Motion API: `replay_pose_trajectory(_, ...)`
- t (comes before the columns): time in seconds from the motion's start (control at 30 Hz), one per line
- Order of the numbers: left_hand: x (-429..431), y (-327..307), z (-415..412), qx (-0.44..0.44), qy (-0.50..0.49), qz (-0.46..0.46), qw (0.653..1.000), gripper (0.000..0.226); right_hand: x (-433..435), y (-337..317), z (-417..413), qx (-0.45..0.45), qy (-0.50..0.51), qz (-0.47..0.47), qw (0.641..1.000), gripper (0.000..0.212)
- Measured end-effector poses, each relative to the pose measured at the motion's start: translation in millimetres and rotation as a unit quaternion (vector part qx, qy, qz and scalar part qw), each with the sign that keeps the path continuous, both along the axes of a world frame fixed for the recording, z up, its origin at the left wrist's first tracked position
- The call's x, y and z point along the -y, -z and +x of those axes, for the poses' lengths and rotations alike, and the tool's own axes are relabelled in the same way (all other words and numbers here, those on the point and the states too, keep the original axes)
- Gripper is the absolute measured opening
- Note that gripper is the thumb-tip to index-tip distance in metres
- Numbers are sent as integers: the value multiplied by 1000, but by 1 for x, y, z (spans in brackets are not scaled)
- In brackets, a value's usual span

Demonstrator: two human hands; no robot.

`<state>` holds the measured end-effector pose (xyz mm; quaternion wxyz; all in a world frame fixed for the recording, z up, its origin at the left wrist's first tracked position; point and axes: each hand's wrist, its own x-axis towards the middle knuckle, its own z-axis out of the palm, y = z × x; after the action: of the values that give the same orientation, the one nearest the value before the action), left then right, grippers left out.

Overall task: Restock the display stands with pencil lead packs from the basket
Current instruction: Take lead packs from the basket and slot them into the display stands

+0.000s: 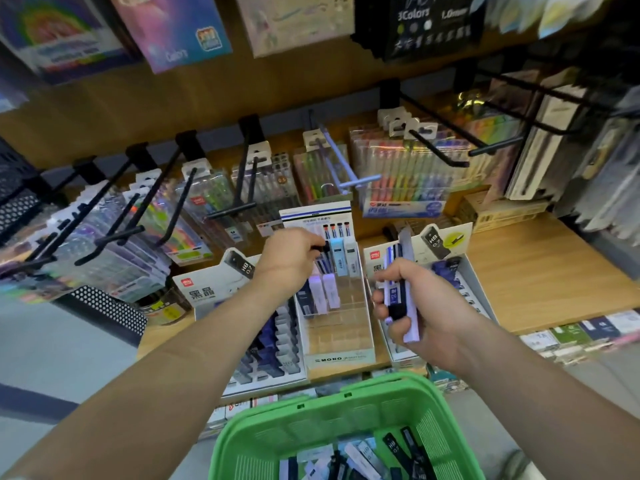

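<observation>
A stationery shop's wooden shelf (pixel 554 271) runs under a row of black peg hooks (pixel 239 188) hung with pen and highlighter sets. Three display stands sit side by side on it: a left cardboard stand (pixel 207 292) with rows of dark and grey packs, a clear MONO stand (pixel 341 355) in the middle, and a right cardboard stand (pixel 474 271).

The left hand (pixel 291 261) reaches over the back row of the MONO stand, its fingers curled and pinching a dark lead pack (pixel 325 247) just beside the light blue packs (pixel 337 258) already standing there. The right hand (pixel 426 306) hovers between the middle and right stands, its fingers wrapped round a small bundle of lavender and white packs (pixel 410 327) held upright.

Judging from this, restocking is under way but far from finished. The MONO stand holds packs only in its back row and a few lavender packs (pixel 323 292) at the left of the next row; its front compartments look bare, with the wood showing through. The green basket (pixel 346 393) below, nearest the camera, has a loose heap of lead packs (pixel 360 455) in it, black, white and blue. How full the right stand is cannot be told, since the right hand covers much of it.
</observation>
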<state>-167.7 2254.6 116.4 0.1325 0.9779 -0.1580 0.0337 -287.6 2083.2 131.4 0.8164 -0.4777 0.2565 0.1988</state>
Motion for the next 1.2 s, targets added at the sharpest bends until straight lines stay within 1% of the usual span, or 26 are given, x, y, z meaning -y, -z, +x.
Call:
replay_pose_trajectory(0.03,2,1,1,-2,9,24,1000,29,1,0,0,0,8,2,1000,7)
replay_pose_trajectory(0.1,3,2,4,10,19,43,999,29,1,-1,-1,6,20,-10,1000,9)
replay_pose_trajectory(0.2,8,5,6,40,28,34,998,27,-1,-2,-3,16,22,-31,999,17)
replay_pose_trajectory(0.33,11,5,9,31,19,20,999,23,-1,-4,-5,14,41,-30,999,26)
replay_pose_trajectory(0.43,8,11,10,36,24,49,998,25,1,-5,-5,14,47,-22,999,32)
replay_pose_trajectory(0.6,14,17,9,51,37,136,989,26,1,-4,-5,45,28,-23,998,29)
replay_pose_trajectory(0.67,16,19,9,64,34,146,987,25,1,-4,-5,52,17,-21,998,24)
replay_pose_trajectory(0.73,17,19,8,78,30,136,987,25,2,-3,-5,56,7,-24,998,22)
replay_pose_trajectory(0.8,18,14,4,80,17,100,992,24,3,-3,-5,56,-6,-30,998,24)
replay_pose_trajectory(0.83,20,10,0,76,-2,52,996,21,3,-3,-5,55,-13,-35,998,26)
replay_pose_trajectory(0.87,22,3,-5,60,-33,-29,997,16,3,-4,-5,55,-20,-43,997,29)
replay_pose_trajectory(0.9,24,-4,-13,20,-66,-136,988,10,3,-3,-5,56,-29,-53,997,32)
replay_pose_trajectory(0.93,26,-12,-22,-49,-86,-249,963,6,2,-3,-5,60,-37,-67,995,35)
replay_pose_trajectory(0.97,28,-20,-34,-132,-89,-341,927,15,1,-3,-5,67,-47,-85,993,35)
replay_pose_trajectory(1.0,29,-26,-45,-212,-76,-385,895,26,0,-2,-5,76,-56,-102,990,31)
replay_pose_trajectory(1.03,30,-31,-56,-272,-55,-391,877,38,-3,-1,-5,85,-65,-118,987,26)
replay_pose_trajectory(1.07,30,-34,-66,-303,-38,-383,872,48,-5,0,-6,94,-74,-135,984,22)
replay_pose_trajectory(1.1,31,-35,-73,-309,-30,-380,871,53,-7,1,-6,106,-83,-155,979,21)
replay_pose_trajectory(1.13,31,-35,-77,-301,-35,-387,871,51,-8,1,-7,118,-92,-175,973,23)
replay_pose_trajectory(1.2,30,-34,-82,-291,-64,-430,852,38,-11,2,-8,142,-113,-211,961,25)
